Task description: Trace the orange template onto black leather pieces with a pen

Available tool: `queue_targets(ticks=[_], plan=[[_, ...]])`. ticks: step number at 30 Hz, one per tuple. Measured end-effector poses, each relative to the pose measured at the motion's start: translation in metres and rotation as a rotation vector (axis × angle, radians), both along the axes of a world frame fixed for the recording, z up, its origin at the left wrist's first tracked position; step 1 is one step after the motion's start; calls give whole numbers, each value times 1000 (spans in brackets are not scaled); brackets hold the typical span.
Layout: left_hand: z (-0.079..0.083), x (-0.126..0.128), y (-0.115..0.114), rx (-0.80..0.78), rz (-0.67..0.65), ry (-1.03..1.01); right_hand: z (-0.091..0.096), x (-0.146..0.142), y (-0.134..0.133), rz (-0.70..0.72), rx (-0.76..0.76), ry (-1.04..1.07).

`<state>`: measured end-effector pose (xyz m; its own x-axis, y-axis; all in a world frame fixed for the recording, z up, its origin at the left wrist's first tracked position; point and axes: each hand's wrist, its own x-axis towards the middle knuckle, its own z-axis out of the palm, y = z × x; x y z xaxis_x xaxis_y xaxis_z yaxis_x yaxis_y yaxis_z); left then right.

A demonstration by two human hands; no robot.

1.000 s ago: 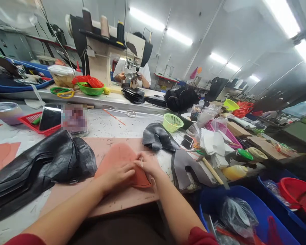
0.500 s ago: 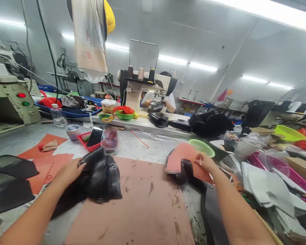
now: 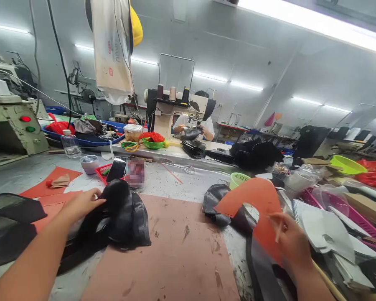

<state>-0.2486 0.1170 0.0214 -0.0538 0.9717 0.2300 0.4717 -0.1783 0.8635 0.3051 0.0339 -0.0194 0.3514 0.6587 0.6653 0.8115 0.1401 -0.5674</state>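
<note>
My left hand point(image 3: 81, 205) is at the left, its thumb and fingertips closed on the edge of a black leather piece point(image 3: 119, 213), one of several folded and stacked together. My right hand point(image 3: 290, 238) grips a curved, U-shaped orange sheet piece point(image 3: 253, 196) by one leg, lifted and tilted. A short pale stick point(image 3: 279, 232) also shows between its fingers. Under the orange piece lie more curved black leather pieces point(image 3: 215, 200), partly hidden. Between my hands is a stained pinkish-brown board point(image 3: 172, 251).
Flat black pieces point(image 3: 12, 225) and orange sheets point(image 3: 54, 182) lie at the left. Behind stand a red basket with a phone point(image 3: 116, 168), a lidded cup point(image 3: 89, 164) and a green basket point(image 3: 238, 179). A notepad point(image 3: 319, 221) is at right. Beyond, a person works at a sewing machine point(image 3: 163, 113).
My right hand has moved right and toward me, drawing the orange piece off the black stack, which is now more exposed. My left hand has shifted only slightly at the black leather.
</note>
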Motion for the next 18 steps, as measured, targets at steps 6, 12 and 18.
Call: queue_targets(ticks=[6,12,18], plan=[[8,61,-29,-163,-216,-425,28,-17,-40,-16,263,-203],[-64,149,-34,-205,-324,126,43,-58,-37,48,433,-55],[-66,160,-47,-22,-238,801,23,-121,7,421,166,230]])
